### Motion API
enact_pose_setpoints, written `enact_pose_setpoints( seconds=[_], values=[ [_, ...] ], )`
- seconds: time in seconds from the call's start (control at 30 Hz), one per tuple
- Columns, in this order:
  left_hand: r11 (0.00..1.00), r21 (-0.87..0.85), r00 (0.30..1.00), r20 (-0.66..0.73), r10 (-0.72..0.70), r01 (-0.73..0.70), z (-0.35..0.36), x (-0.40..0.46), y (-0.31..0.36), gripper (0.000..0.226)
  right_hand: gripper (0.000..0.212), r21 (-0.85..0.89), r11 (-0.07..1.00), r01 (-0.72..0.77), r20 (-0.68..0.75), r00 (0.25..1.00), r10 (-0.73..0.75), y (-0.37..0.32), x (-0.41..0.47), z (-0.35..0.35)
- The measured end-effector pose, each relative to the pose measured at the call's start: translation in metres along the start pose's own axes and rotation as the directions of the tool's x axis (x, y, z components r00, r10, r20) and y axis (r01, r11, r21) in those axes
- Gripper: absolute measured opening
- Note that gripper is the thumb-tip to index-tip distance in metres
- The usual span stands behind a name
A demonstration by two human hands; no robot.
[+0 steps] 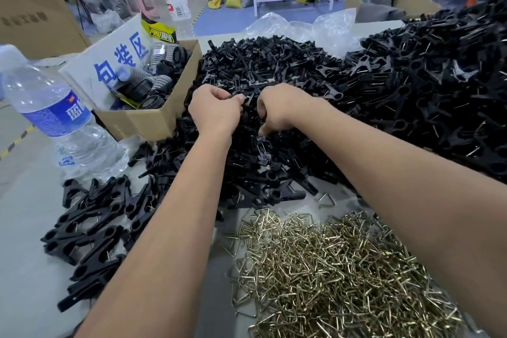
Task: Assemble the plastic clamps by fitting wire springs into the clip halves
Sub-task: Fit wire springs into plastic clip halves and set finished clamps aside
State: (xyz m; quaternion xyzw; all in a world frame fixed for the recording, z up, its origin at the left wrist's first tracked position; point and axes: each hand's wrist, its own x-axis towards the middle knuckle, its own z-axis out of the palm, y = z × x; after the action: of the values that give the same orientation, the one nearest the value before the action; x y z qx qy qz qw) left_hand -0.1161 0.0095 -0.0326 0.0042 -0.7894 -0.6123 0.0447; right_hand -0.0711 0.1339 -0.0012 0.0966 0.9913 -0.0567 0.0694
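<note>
A large heap of loose black clip halves (263, 68) covers the middle of the table. My left hand (215, 112) and my right hand (277, 107) meet above it, fingers curled. Between them they pinch a black clip piece (248, 100); its shape is mostly hidden by the fingers. A pile of brass-coloured triangular wire springs (337, 269) lies near the front edge. Assembled black clamps (93, 225) lie in a row at the front left. A bigger mound of assembled clamps (444, 85) rises at the right.
A water bottle (52, 118) lies tilted at the left. Behind it stands an open cardboard box (153, 118) holding black and grey parts, with a second bottle (177, 0) beyond. Crumpled clear plastic (301, 27) sits behind the heap. Cartons, sacks and a shelf fill the background.
</note>
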Motion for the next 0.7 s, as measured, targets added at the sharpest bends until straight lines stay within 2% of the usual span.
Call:
enact_pose_setpoints(
  seconds=[0.1,0.23,0.3,0.37,0.4,0.47,0.53,0.6,0.7],
  values=[
    [0.999,-0.043,1.0,-0.011,-0.023,0.023,-0.001,-0.003,0.0,0.029,0.045,0.012,0.999,-0.047,-0.014,0.999,0.047,0.0,0.006,0.004],
    [0.989,-0.135,0.998,0.004,-0.056,0.056,-0.004,-0.006,0.0,0.028,0.035,0.04,0.997,-0.069,-0.203,0.976,0.076,0.012,0.003,0.004],
    [0.975,-0.202,0.995,0.059,-0.085,0.095,-0.005,-0.009,-0.001,0.024,0.032,0.076,0.997,0.009,-0.293,0.956,0.013,0.02,-0.005,0.003],
    [0.939,-0.303,0.978,0.18,-0.109,0.161,-0.006,-0.016,0.001,0.02,0.04,0.256,0.95,0.177,-0.311,0.946,-0.092,0.027,-0.021,0.002],
    [0.913,-0.354,0.961,0.249,-0.116,0.202,-0.006,-0.02,0.003,0.019,0.037,0.372,0.899,0.232,-0.315,0.942,-0.113,0.029,-0.031,0.002],
    [0.855,-0.431,0.924,0.359,-0.131,0.289,-0.008,-0.031,0.007,0.015,0.024,0.487,0.827,0.282,-0.379,0.921,-0.091,0.034,-0.05,0.005],
    [0.804,-0.48,0.896,0.422,-0.138,0.35,-0.011,-0.044,0.008,0.012,0.016,0.522,0.792,0.318,-0.476,0.879,-0.039,0.039,-0.068,0.011],
    [0.81,-0.49,0.898,0.43,-0.097,0.322,-0.013,-0.059,0.005,0.013,0.012,0.552,0.764,0.334,-0.547,0.836,0.03,0.045,-0.088,0.02],
    [0.931,-0.358,0.915,0.395,0.079,0.074,-0.015,-0.085,-0.004,0.012,0.009,0.645,0.679,0.351,-0.595,0.788,0.158,0.053,-0.119,0.037]
  ],
)
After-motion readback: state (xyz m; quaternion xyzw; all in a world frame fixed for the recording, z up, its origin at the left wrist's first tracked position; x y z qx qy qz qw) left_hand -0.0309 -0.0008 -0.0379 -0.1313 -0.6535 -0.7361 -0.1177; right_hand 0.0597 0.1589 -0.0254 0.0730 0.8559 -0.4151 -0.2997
